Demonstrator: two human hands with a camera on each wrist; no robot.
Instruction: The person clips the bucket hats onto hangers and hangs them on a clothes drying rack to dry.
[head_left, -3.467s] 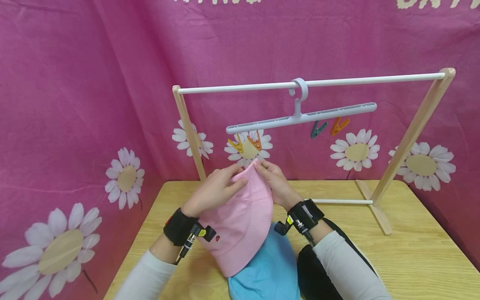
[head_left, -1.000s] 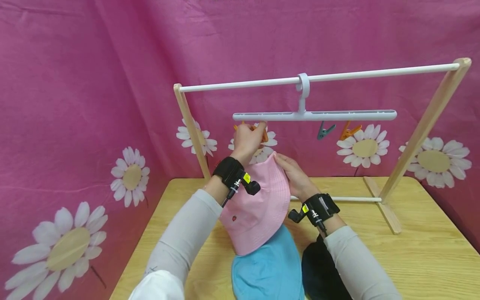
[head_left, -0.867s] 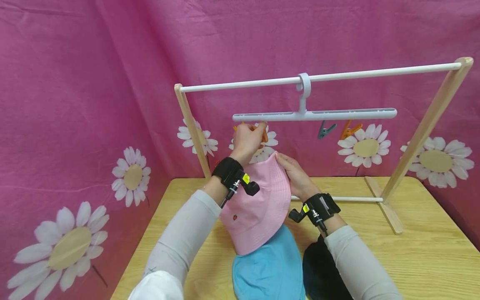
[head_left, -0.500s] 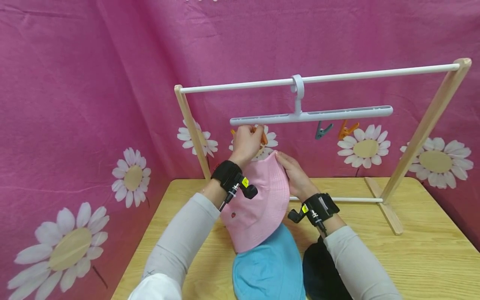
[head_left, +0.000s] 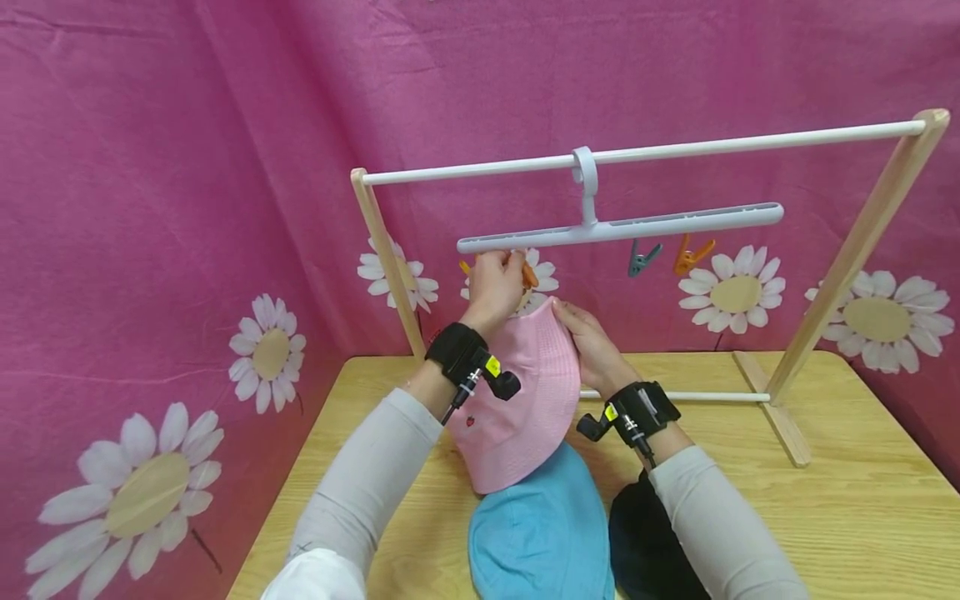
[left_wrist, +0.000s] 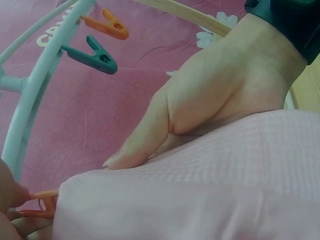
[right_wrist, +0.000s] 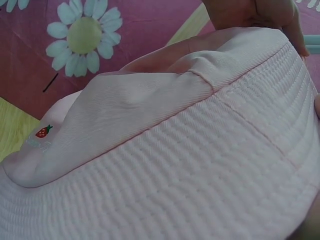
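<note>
My right hand (head_left: 592, 346) pinches the brim edge of a pink bucket hat (head_left: 525, 400), which hangs below it; the thumb lies on the brim in the left wrist view. Above the hat's top edge, my left hand (head_left: 495, 287) pinches an orange clip (head_left: 529, 276) under the left end of the white hanger (head_left: 540, 238). In the left wrist view the fingers grip the orange clip (left_wrist: 47, 202) right beside the pink fabric (left_wrist: 150, 205); whether its jaws are on the fabric I cannot tell. A yellow clip (head_left: 465, 267) shows partly behind the left hand.
The hanger hangs from the rack's white rod (head_left: 750, 146). A grey-green clip (head_left: 642, 258) and another orange clip (head_left: 692, 256) hang from its right half. On the wooden table (head_left: 847, 500) lie a blue hat (head_left: 540, 533) and a black item (head_left: 648, 542), partly under my right arm.
My left hand has moved from the hat up to the orange clip. My right hand keeps its hold on the brim. The hanger has shifted slightly left along the rod and tilted over the last second.
</note>
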